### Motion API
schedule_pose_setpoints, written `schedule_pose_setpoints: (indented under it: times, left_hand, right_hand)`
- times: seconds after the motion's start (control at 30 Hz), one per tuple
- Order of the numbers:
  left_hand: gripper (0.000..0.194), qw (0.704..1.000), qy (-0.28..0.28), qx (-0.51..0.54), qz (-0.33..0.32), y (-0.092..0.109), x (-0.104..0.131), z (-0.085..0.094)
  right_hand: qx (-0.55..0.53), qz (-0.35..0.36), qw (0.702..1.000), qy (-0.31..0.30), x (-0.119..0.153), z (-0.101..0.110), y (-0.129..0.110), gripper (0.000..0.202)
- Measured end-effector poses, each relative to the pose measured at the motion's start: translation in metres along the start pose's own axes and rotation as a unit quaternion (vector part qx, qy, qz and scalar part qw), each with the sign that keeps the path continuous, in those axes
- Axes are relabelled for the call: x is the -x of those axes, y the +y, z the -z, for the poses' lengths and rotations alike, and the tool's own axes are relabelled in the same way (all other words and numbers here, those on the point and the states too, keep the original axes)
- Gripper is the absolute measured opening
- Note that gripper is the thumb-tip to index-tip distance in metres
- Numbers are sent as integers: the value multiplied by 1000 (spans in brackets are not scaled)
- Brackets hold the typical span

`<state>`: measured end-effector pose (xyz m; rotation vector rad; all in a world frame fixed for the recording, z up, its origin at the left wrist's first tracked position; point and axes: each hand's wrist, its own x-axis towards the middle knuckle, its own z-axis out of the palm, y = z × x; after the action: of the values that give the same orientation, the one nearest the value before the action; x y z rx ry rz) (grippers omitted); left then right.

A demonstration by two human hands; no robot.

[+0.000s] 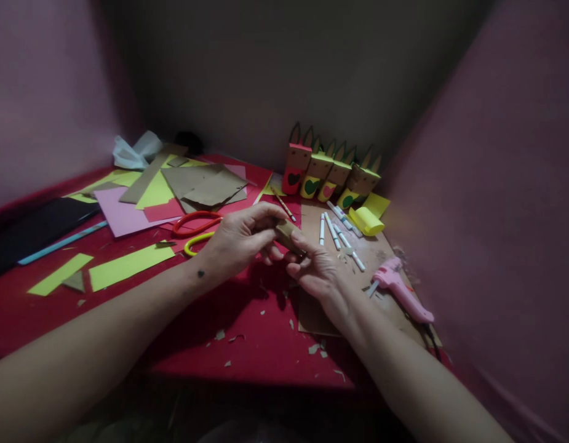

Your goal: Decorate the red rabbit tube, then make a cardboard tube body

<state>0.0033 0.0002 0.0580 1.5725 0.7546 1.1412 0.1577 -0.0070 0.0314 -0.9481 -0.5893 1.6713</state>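
Observation:
Both hands meet over the middle of the red table, holding a small brown cardboard piece (290,237) between them. My left hand (245,234) grips its upper left end, thumb and fingers bent around it. At the lower right end, my right hand (314,264) has its thumb and fingers closed on the same piece. Behind my left hand lie scissors with one red handle (196,223) and one yellow handle (192,243). A pencil (284,205) lies just beyond the cardboard piece.
Several decorated box figures (297,166) stand at the back. White markers (331,231) and a pink glue gun (404,290) lie on a cardboard sheet (318,314) at the right. Coloured paper (130,266) and cardboard scraps (205,184) cover the left; a red cloth (247,351) lies beneath.

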Motion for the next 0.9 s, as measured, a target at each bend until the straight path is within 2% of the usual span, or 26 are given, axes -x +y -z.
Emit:
schedule_pose_setpoints:
  times: [0.17, 0.3, 0.43, 0.6, 0.67, 0.77, 0.83, 0.9]
  left_hand:
    - [30, 997, -46, 43, 43, 5, -2, 0]
    - [28, 997, -6, 53, 60, 2, -2, -2]
    - [30, 997, 18, 62, 31, -2, -1, -6]
    - [50, 995, 56, 72, 29, 1, -4, 0]
    - [45, 996, 61, 44, 38, 1, -6, 5]
    - [33, 998, 9, -35, 53, -1, -6, 9]
    - [29, 997, -13, -74, 36, -2, -6, 7]
    - [24, 996, 3, -93, 16, -1, -4, 5]
  right_hand:
    - [11, 26, 1000, -3, -2, 0, -1, 16]
    - [12, 23, 1000, -18, 1, -3, 2, 11]
    - [-28, 12, 1000, -4, 4, -8, 4, 11]
    - [-70, -3, 998, 7, 5, -8, -2, 7]
    - [-91, -18, 996, 16, 5, -5, -8, 9]
    - [-108, -54, 993, 13, 5, -2, -15, 13]
    - [-110, -75, 991, 9, 7, -3, -19, 13]
    - [-107, -88, 990, 13, 9, -4, -21, 10]
